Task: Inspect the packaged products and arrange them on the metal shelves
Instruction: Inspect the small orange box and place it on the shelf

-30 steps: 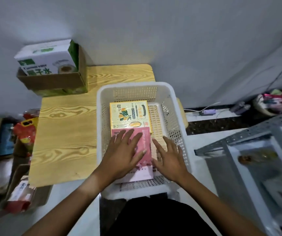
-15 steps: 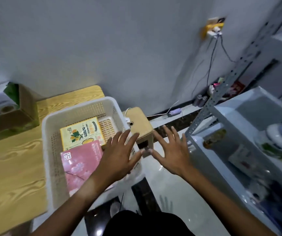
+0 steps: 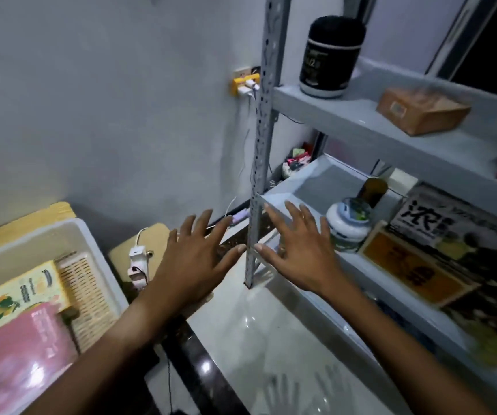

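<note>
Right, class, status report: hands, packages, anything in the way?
Left hand and right hand open, empty. Pink pack and yellow box in basket. Shelf post between hands.

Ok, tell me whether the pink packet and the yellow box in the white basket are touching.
Touching. The head view shows the flat pink packet overlapping the lower edge of the yellow box, inside the white plastic basket, with no gap between them.

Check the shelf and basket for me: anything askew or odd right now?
Nothing spilled or visibly damaged. The pink pack lies tilted in the basket, overlapping the yellow box. On the upper shelf the brown box sits at an angle to the edge. Both hands are empty.
</note>
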